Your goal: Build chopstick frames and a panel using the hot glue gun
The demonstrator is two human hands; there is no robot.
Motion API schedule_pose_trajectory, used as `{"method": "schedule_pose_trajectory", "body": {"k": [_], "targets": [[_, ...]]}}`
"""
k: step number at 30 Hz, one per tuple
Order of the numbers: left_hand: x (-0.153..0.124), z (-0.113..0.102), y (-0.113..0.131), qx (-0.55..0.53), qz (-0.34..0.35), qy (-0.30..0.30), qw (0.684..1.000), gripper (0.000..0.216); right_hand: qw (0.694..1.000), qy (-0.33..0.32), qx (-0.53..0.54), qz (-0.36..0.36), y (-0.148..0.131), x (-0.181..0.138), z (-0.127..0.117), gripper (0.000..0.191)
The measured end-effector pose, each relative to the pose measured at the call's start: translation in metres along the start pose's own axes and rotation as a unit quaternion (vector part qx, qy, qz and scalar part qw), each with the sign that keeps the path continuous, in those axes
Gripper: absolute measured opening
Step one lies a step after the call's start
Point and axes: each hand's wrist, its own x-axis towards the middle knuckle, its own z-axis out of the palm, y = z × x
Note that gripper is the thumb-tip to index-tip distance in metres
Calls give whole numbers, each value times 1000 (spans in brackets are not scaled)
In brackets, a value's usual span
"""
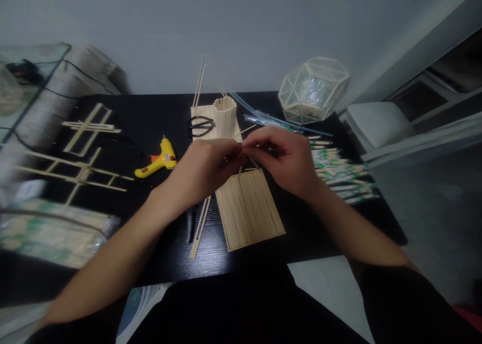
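Observation:
My left hand (pixel 211 159) and my right hand (pixel 288 155) meet above the middle of the table, fingertips pinched together. Whatever they pinch is too small and covered by the fingers to make out. Just below them lies a flat panel of thin wooden sticks (pixel 250 211), with a few short thin pieces at its far edge. Beyond my hands, a round holder made of upright sticks (pixel 225 118) stands on a second stick panel (pixel 199 114). Black-handled scissors (pixel 201 126) lie beside that holder.
A yellow glue gun (pixel 160 159) lies to the left, near crossed stick frames (pixel 85 173). Wrapped stick bundles lie at left (pixel 48 233) and right (pixel 339 170). A faceted stick frame (pixel 314 90) stands at the back right. Loose sticks (pixel 200 228) and a dark pen-like tool (pixel 190 226) lie in front.

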Motion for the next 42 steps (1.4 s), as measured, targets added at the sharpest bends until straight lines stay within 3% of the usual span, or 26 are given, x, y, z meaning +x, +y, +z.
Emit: {"method": "schedule_pose_trajectory", "body": {"k": [22,42], "targets": [[0,3,0,16,1,10,1000,16,1000,2,2,1,3,0,0,1],[1,6,-3,-1,-17,4,1000,19,998,-19,46,43,5,-1,0,13]]}}
